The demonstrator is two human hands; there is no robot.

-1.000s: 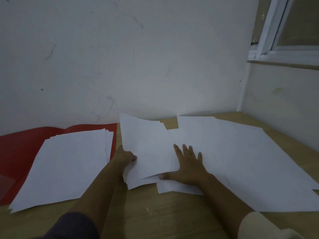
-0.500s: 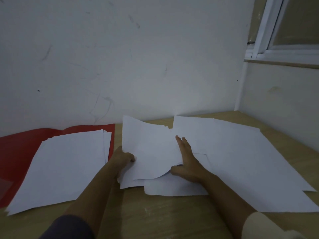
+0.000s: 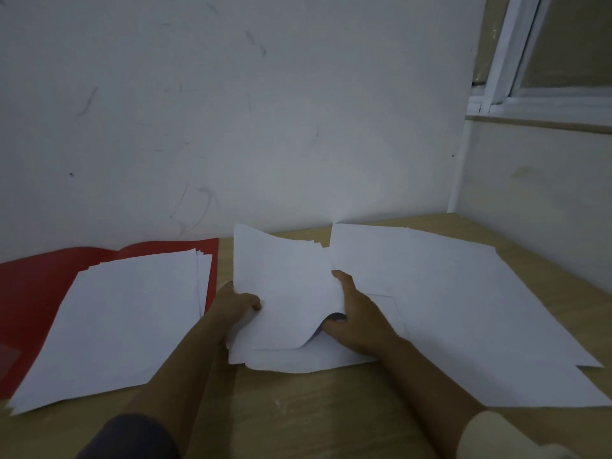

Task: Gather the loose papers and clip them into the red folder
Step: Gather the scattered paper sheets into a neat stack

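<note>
Paper bunch sits btw both hands: left hand pinches its left edge, right hand curls round the right edge. Sheets look thin, floppy, prob. slippery, so best gripped at opposite edges. Red folder lies open at left w/ a stack on it.

Left sleeve dark navy, near left. Right sleeve pale cream, rounded cuff, near right. Left hand, right hand bare.

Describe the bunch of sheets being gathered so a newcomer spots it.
On the wooden table, just right of the open red folder, lies a bunch of papers. Only it buckles upward, gripped between the left hand and right hand; neighbouring sheets lie flat.
</note>
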